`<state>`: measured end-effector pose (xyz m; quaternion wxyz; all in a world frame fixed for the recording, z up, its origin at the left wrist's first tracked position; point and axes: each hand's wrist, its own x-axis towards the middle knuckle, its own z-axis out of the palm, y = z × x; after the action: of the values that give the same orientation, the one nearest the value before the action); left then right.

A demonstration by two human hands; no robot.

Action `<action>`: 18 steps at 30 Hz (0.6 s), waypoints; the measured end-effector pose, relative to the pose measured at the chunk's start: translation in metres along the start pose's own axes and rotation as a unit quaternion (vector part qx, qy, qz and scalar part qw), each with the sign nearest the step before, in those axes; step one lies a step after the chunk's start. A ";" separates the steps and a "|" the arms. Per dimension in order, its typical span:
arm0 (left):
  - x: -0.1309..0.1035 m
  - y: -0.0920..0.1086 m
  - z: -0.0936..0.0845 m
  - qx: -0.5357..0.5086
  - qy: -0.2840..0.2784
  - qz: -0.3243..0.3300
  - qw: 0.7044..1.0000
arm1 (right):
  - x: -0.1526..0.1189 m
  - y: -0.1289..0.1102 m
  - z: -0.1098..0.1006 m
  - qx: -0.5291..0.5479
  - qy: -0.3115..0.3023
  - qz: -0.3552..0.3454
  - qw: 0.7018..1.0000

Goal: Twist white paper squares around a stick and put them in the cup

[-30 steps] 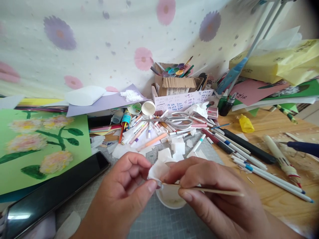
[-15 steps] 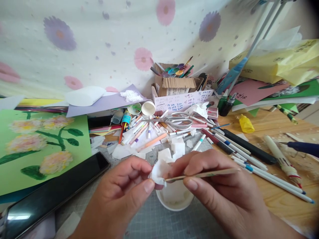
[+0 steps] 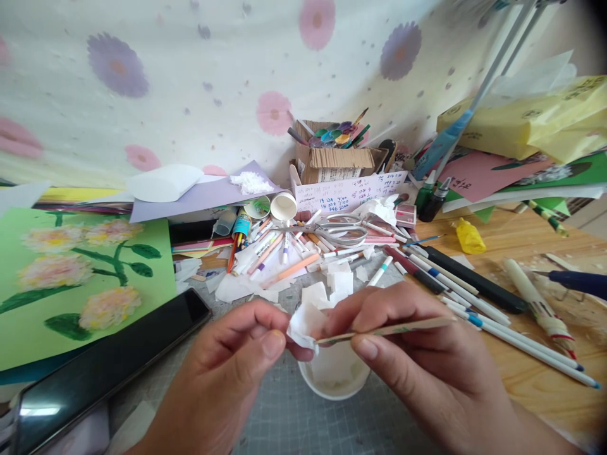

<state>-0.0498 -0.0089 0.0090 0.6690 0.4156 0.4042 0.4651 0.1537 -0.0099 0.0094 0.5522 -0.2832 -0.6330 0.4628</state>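
Note:
My right hand [image 3: 403,341] pinches a thin flat wooden stick [image 3: 403,328] between thumb and fingers. At the stick's left tip is a small crumpled piece of white paper [image 3: 303,325], which a fingertip of my right hand also touches. My left hand [image 3: 241,360] is closed at the paper's left edge, with fingers curled behind and under it. How firmly it grips is partly hidden. Directly below the paper stands a white bowl [image 3: 327,396], partly covered by my hands, with pale contents. Loose white paper squares [image 3: 315,294] lie just behind.
Markers [image 3: 284,246] and scissors [image 3: 344,230] are piled behind. A phone [image 3: 109,373] and a green flower picture [image 3: 152,284] lie left. Long pens [image 3: 531,351] and a yellow lump [image 3: 469,236] are right. A cardboard box [image 3: 332,158] stands at the back.
My left thumb has drawn back slightly from the paper, onto the index finger. My right hand, the stick and the paper stay nearly the same. The view has shifted slightly.

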 end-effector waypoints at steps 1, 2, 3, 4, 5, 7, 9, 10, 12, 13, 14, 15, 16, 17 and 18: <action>0.000 0.000 0.000 0.004 0.005 -0.001 1.000 | -0.001 0.000 0.000 -0.007 -0.006 0.001 1.000; 0.001 0.001 0.000 0.011 0.013 -0.003 1.000 | -0.001 0.000 0.000 -0.015 -0.012 0.004 1.000; 0.001 0.001 0.000 0.019 0.021 -0.006 1.000 | -0.001 0.000 0.000 -0.020 -0.018 0.005 1.000; 0.001 0.001 -0.001 0.026 0.028 -0.008 0.999 | -0.002 0.000 0.000 -0.023 -0.024 0.003 0.999; 0.001 0.001 -0.001 0.034 0.028 -0.009 0.999 | -0.002 0.001 0.000 -0.025 -0.027 -0.001 0.999; 0.001 0.001 -0.001 0.050 0.020 -0.007 0.999 | -0.002 0.002 0.000 -0.025 -0.029 -0.007 0.999; 0.001 0.001 -0.001 0.069 0.016 0.002 0.998 | -0.002 0.002 0.000 -0.020 -0.026 -0.007 0.999; 0.001 0.001 -0.002 0.079 0.016 0.006 0.997 | -0.002 0.002 0.000 -0.017 -0.024 -0.002 1.000; 0.000 0.000 -0.003 0.094 0.015 0.009 0.995 | -0.002 0.002 0.001 -0.011 -0.012 0.001 1.000; 0.000 0.000 -0.003 0.097 0.011 0.009 0.995 | -0.002 0.002 0.001 -0.005 -0.005 -0.001 1.000; 0.000 0.000 -0.004 0.099 0.007 0.006 0.995 | -0.002 0.003 0.001 0.006 0.004 0.000 1.000; 0.000 0.000 -0.004 0.099 0.005 0.006 0.995 | -0.002 0.003 0.002 0.025 0.013 0.004 1.000; 0.000 0.000 -0.005 0.102 0.007 0.006 0.995 | -0.002 0.004 0.002 0.051 0.021 0.011 0.998; 0.000 0.000 -0.006 0.112 0.009 0.008 0.994 | -0.002 0.005 0.002 0.083 0.029 0.022 0.996; -0.001 0.000 -0.006 0.130 0.017 0.013 0.991 | -0.002 0.007 0.002 0.118 0.033 0.034 0.992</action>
<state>-0.0554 -0.0089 0.0068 0.5965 0.4959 0.4672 0.4242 0.1508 -0.0097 0.0025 0.5865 -0.2524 -0.5453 0.5431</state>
